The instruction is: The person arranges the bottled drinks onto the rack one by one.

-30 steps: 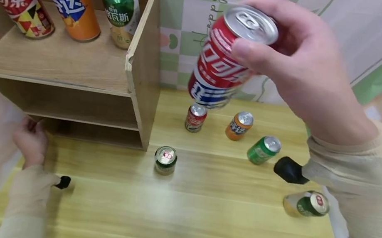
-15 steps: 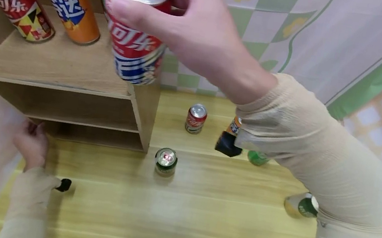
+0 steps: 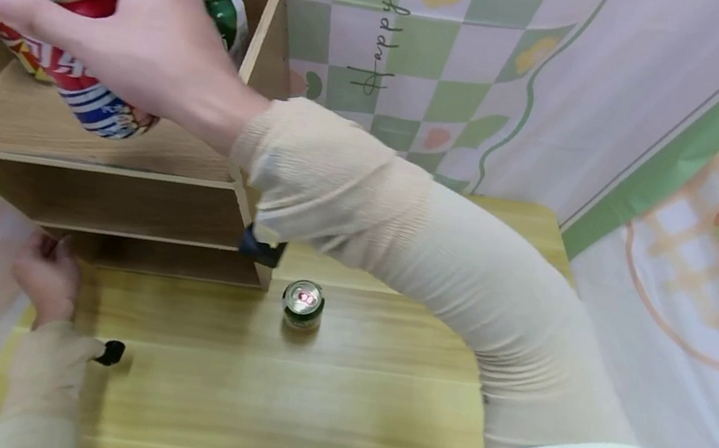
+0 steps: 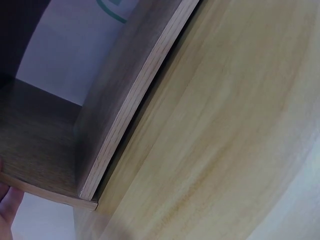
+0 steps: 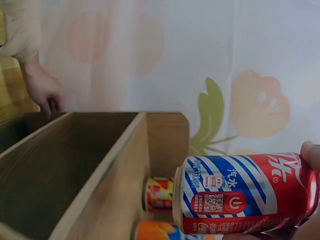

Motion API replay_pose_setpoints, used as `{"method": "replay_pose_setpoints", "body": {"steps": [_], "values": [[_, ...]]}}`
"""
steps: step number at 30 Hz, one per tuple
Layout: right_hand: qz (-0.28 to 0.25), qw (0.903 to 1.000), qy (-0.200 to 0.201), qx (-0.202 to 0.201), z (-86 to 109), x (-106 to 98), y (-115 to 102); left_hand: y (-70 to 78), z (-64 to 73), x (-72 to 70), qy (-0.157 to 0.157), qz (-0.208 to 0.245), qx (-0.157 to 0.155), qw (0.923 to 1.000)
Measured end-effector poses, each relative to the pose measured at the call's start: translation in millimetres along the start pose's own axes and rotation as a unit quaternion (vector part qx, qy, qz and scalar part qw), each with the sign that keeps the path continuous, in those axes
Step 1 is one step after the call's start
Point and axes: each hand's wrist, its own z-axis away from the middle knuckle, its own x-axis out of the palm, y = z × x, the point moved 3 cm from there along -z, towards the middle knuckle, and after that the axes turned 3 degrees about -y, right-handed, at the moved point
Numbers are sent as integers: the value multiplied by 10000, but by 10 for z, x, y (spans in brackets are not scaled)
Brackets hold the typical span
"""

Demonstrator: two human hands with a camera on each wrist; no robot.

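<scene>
My right hand (image 3: 168, 45) grips a red cola can (image 3: 97, 105) with blue and white stripes near its top, holding it over the top level of the wooden shelf (image 3: 91, 166). In the right wrist view the can (image 5: 240, 200) is close to a red-and-yellow cola can (image 5: 159, 194) and an orange soda can (image 5: 154, 231) standing there. My hand hides the orange can in the head view. A green-and-gold can (image 3: 225, 13) stands at that level's right end. My left hand (image 3: 47, 276) pinches the shelf's lower left side edge, its fingers (image 4: 10, 204) on the panel.
A small green can (image 3: 303, 306) stands on the wooden table (image 3: 270, 415), right of the shelf. My right arm (image 3: 404, 215) stretches across the table and covers its back right part. Patterned cloth (image 3: 389, 47) hangs behind the shelf.
My right hand has carried the striped cola can leftward, from above the table to over the shelf's top level. My arm now covers the other table cans. The left hand keeps its place.
</scene>
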Motion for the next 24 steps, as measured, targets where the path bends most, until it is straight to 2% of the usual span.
{"method": "replay_pose_setpoints", "body": {"steps": [5, 8, 12, 16, 24], "values": [[401, 9990, -126, 151, 589, 1, -478, -19, -12, -3, 105, 49, 198, 9997], [588, 9978, -275, 151, 784, 67, -603, -35, 6, -2, 163, 97, 207, 9996], [507, 9981, -339, 103, 806, 203, -567, -44, 6, 5, 166, 88, 231, 9996], [451, 9986, -174, 213, 739, 294, -485, -28, 13, 24, 164, 58, 314, 9994], [369, 9986, -144, 345, 663, 416, -428, -31, 63, 43, 113, 68, 145, 9998]]}}
